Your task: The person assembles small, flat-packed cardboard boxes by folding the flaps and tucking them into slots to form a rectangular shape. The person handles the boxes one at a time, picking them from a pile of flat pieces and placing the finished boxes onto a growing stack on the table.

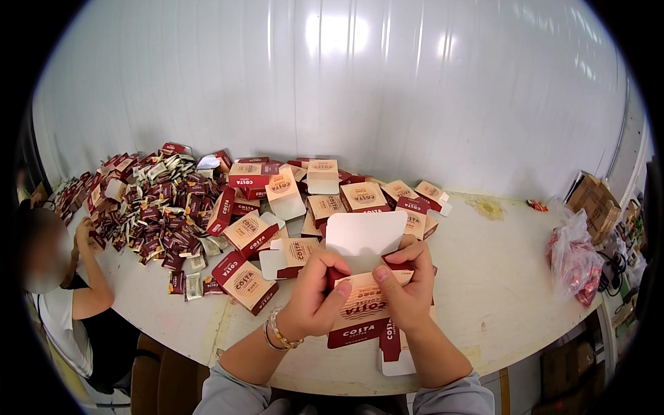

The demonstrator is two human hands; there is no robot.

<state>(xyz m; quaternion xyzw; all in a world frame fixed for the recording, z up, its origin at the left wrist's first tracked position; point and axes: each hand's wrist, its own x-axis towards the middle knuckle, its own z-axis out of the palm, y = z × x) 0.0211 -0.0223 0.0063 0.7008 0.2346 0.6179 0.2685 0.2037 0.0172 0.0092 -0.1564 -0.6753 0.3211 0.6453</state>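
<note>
Between both hands I hold a small cream and dark red carton [361, 299], its large white flap raised at the far end. My left hand [308, 304] grips the left side, thumb on the front panel and fingers round the edge. On the opposite side my right hand [413, 290] does the same, its thumb pressed near the upper edge. Whether anything lies inside the carton cannot be seen. Under the right wrist, another carton with a white flap [395, 364] rests at the table's front edge, partly hidden.
Several cream and red cartons [247, 282] are heaped beyond my hands. To their left spreads a large pile of small sachets [162, 207]. A person [76, 297] sits at the far left, hands by the pile. A plastic bag with red contents [575, 256] stands at the table's right edge.
</note>
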